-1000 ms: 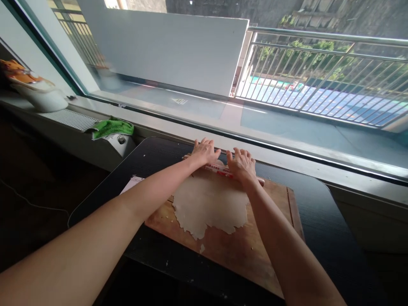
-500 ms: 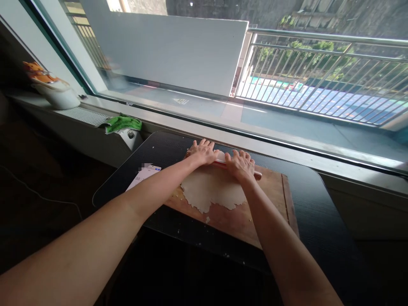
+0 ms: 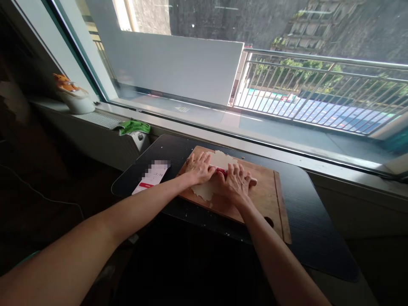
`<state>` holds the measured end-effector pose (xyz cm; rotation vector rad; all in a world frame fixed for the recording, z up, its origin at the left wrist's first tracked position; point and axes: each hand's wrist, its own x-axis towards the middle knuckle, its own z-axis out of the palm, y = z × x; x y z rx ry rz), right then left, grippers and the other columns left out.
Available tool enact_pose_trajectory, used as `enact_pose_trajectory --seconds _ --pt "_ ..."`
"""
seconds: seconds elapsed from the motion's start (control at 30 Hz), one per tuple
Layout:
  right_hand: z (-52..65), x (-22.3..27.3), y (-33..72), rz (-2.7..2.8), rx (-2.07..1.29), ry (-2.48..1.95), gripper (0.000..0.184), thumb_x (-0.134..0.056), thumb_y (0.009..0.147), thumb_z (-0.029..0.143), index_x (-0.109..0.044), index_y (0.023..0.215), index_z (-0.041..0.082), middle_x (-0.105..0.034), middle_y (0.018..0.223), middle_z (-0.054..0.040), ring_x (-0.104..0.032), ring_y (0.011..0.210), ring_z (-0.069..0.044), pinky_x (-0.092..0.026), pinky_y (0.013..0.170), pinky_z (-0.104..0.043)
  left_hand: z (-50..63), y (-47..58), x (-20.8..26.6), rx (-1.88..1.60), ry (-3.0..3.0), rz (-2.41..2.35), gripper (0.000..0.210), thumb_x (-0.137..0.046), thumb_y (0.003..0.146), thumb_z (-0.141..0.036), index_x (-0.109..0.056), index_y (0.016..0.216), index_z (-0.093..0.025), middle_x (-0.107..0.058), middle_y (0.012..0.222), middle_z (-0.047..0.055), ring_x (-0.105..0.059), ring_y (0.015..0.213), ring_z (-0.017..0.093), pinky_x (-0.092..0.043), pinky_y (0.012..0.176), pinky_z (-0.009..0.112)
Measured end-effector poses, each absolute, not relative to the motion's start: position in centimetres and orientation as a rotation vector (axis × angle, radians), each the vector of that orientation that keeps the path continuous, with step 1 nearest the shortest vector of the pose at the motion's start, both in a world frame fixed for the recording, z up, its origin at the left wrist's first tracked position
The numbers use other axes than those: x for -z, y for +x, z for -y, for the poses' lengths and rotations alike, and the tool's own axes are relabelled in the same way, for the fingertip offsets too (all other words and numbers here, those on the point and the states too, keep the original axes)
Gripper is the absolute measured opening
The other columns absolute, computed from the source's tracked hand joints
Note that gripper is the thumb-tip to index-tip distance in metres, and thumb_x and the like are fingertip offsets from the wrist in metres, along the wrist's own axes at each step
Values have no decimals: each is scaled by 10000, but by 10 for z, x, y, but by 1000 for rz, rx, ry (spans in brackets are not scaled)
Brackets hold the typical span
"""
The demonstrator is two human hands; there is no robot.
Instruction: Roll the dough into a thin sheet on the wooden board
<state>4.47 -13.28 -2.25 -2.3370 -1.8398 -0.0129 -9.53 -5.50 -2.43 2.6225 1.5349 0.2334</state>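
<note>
A rolling pin with a reddish middle lies across a thin sheet of dough with ragged edges. The dough is spread on a wooden cutting board. My left hand rests palm down on the pin's left part, its fingers stretched forward over it. On the right part lies my right hand, fingers spread across the pin and thumb pointing inward. The pin's right end sticks out past that hand; its left end is hidden. Dough shows both beyond and on the near side of the pin.
The board sits on a black table by a large window. A phone lies left of the board. Further left, a green cloth hangs on a radiator, near a white pot. Dough crumbs dot the table's near edge.
Both hands have drawn the rolling pin nearer to me over the dough, uncovering dough on the far side. My view has also tilted and shifted.
</note>
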Motion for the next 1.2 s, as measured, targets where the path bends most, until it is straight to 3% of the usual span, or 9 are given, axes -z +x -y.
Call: enact_pose_trajectory --seconds 0.1,0.27,0.4,0.63,1.0,1.2 --pt "113 20 53 1827 -21 -2372 579 -295 1000 514 -443 1461 196 -366 1582 -124 -224 1479 -302 -193 1154 -537 40 -86 22 -241 2610 -1557 622 -323 991 -499 -383 1513 -165 -346 1603 119 -259 1493 277 -148 1218 506" --pt "67 14 70 1809 -40 -2398 571 -246 1010 511 -524 1397 196 -441 1525 -125 -243 1464 -309 -242 1137 -499 -7 -62 19 -250 2637 -1534 514 -297 1003 -480 -576 1341 -211 -533 1474 102 -351 1437 278 -197 1192 536" --pt "30 11 85 1750 -144 -2413 561 -242 1007 507 -523 1393 212 -466 1498 -116 -298 1428 -297 -272 1125 -485 -47 -44 19 -177 2575 -1526 527 -304 999 -501 -583 1318 -188 -513 1489 106 -323 1449 275 -225 1180 546" --pt "-20 14 110 1686 -259 -2382 567 -258 1001 491 -495 1409 176 -467 1476 -171 -359 1388 -317 -300 1109 -512 -93 -18 18 -250 2617 -1563 421 -389 969 -381 -723 1066 -145 -690 1199 138 -495 1275 271 -345 1109 437" --pt "-16 15 108 1631 -361 -2458 581 -288 975 504 -505 1389 160 -477 1448 -184 -397 1361 -340 -311 1099 -537 -91 -22 23 -271 2599 -1569 393 -431 954 -354 -724 1090 -129 -690 1191 157 -533 1222 289 -371 1056 438" --pt "42 12 76 1669 -154 -2409 566 -303 983 488 -514 1401 170 -438 1511 -155 -333 1409 -323 -279 1121 -500 -37 -50 27 -354 2567 -1563 404 -416 970 -431 -724 1051 -182 -703 1195 131 -541 1204 311 -343 1056 508"
